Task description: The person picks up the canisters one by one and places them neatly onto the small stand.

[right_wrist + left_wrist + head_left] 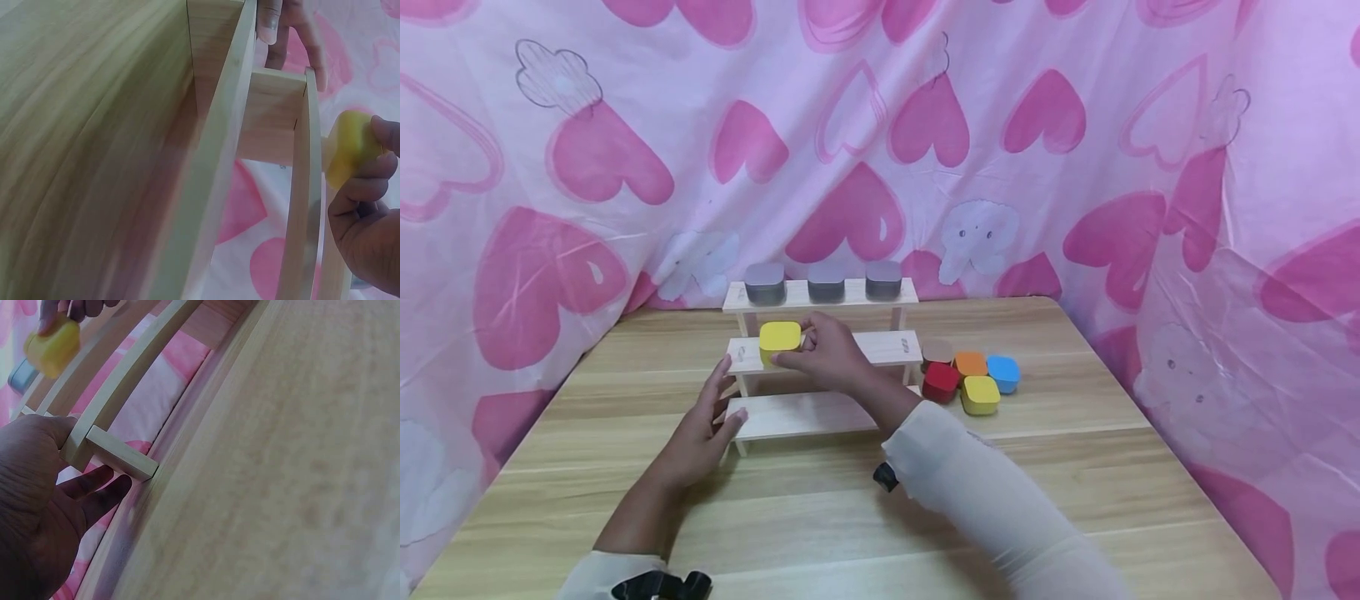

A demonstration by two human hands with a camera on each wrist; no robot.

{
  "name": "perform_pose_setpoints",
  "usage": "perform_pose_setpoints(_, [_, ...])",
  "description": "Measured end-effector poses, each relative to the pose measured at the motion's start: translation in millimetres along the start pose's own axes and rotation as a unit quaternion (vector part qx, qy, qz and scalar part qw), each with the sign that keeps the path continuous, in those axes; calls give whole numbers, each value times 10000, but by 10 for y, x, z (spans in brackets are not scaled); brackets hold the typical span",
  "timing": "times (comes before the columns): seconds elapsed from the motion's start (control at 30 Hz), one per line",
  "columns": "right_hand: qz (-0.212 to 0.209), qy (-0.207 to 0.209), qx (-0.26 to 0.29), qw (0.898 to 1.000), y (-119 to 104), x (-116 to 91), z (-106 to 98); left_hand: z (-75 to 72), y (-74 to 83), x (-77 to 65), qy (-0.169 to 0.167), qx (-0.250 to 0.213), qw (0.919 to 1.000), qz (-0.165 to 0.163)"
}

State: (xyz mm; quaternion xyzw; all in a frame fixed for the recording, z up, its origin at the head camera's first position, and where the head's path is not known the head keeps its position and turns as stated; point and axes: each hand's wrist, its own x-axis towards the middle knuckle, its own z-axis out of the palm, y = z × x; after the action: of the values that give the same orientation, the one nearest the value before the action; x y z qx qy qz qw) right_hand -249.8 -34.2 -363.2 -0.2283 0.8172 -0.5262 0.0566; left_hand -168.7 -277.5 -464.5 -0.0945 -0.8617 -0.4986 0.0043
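Note:
My right hand (pixel 831 354) pinches a yellow rounded block (pixel 780 337) between thumb and fingers, at the left part of the middle shelf (pixel 887 347). In the right wrist view this yellow block (pixel 354 147) shows beside the shelf's edge, its underside partly hidden. A three-step wooden rack (pixel 805 414) stands on the table. My left hand (pixel 697 433) holds the rack's left end, thumb at the lowest board and fingers along the side, as the left wrist view also shows around the end support (pixel 122 453).
On the top step sit three grey rounded blocks (pixel 826 283) in a row. Right of the rack, a red block (pixel 942 382), an orange one (pixel 970 365), a blue one (pixel 1003 374), a second yellow one (pixel 981 395) and a brownish one (pixel 936 353) lie clustered. A heart-patterned pink curtain (pixel 985 125) surrounds the table.

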Motion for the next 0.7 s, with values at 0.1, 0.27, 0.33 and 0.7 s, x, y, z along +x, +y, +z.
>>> perform_pose_setpoints(0.1, [32, -14, -80, 10000, -37, 28, 48, 1, -13, -1, -12, -3, 10000, 0])
perform_pose_setpoints(0.27, [83, -8, -323, 9994, -50, 80, 109, 10, -15, 6, -21, 15, 10000, -28])
perform_pose_setpoints(0.33, [104, -9, -423, 9990, -42, 99, 131, 10, -11, 10, -22, 44, 10000, -46])
perform_pose_setpoints(0.7, [157, -28, -612, 9980, -56, 136, 177, -10, 16, 13, -48, 41, 10000, 17])
